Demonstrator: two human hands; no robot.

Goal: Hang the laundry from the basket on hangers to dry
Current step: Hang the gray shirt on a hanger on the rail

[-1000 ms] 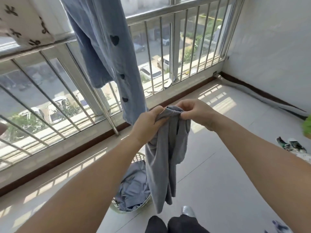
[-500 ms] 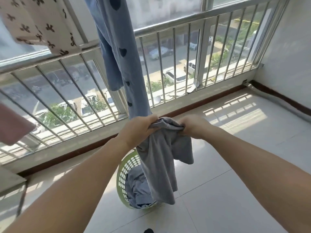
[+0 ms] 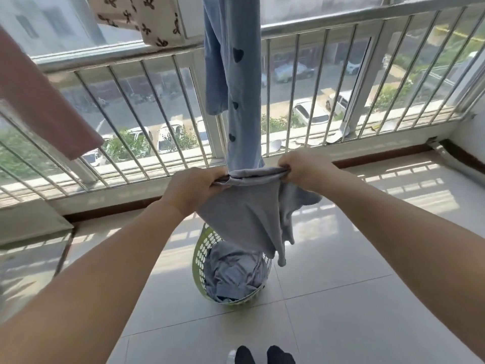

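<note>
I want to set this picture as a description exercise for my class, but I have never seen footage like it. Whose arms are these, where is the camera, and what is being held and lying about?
The camera is worn on a person's head and looks forward and down, so the two bare arms are that person's own. The left hand and the right hand each grip the top edge of a grey garment and hold it stretched between them. Below it on the tiled floor stands a green laundry basket with more grey-blue laundry inside. Already hanging by the window railing are a blue garment with dark hearts, a patterned cloth and a pink cloth. No hanger is visible.
</note>
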